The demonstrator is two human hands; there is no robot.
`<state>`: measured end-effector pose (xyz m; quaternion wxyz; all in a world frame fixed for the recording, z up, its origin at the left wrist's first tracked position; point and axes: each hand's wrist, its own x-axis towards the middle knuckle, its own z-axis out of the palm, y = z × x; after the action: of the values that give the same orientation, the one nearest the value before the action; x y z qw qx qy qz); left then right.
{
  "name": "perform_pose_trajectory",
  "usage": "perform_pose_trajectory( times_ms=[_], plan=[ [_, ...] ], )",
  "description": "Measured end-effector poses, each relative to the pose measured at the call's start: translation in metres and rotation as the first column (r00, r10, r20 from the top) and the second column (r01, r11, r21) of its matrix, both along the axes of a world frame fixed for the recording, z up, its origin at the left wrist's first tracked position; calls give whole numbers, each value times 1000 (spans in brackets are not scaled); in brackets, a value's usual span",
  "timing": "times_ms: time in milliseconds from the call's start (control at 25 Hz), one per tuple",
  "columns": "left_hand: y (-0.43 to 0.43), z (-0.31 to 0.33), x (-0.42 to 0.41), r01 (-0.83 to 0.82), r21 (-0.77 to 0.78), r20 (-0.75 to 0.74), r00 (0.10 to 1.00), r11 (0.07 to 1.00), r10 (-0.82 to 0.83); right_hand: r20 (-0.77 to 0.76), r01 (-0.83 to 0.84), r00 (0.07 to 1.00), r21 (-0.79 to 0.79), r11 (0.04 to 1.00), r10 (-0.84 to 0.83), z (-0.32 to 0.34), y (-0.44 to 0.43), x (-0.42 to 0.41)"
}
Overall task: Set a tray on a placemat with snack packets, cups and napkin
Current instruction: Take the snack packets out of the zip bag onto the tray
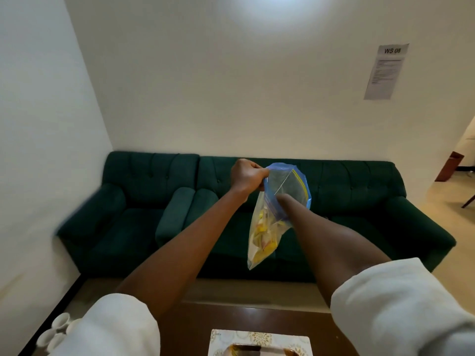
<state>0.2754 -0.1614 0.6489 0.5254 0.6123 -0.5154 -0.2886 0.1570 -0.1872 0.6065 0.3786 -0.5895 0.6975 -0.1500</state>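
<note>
A clear zip bag (267, 242) with a blue top hangs in the air before me, holding several yellow and pink snack packets. My left hand (246, 177) grips the bag's rim at its upper left. My right hand (281, 201) reaches down inside the bag's mouth; its fingers are hidden by the plastic. At the bottom edge lies a patterned placemat (259, 339) with a dark tray (246, 350) on it, only its far edge showing. Several white cups (55, 332) stand at the bottom left.
A dark wooden table (231, 319) lies below my arms. Behind it stands a green sofa (359, 201) with an armchair to its left. White walls close the left and back; a paper sign (386, 71) hangs at the upper right.
</note>
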Motion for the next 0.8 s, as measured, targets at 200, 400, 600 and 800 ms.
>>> perform_pose_trajectory(
  times_ms=[200, 400, 600, 800],
  plan=[
    [6, -36, 1, -34, 123, 127, 992, 992, 18, -169, -78, 981, 119, 990, 98, 8, -7, 2],
    [15, -56, -11, -74, 153, 302, 953, 985, 25, -223, -67, 970, 140, 988, 97, 30, -12, -2],
    [22, -81, -12, -106, 235, 297, 954, 966, 32, -211, -113, 966, 166, 980, 147, 47, -24, -11],
    [30, -121, 7, -158, 364, 187, 978, 918, 94, -26, -121, 992, 116, 986, 125, 61, -28, -30]
  ],
)
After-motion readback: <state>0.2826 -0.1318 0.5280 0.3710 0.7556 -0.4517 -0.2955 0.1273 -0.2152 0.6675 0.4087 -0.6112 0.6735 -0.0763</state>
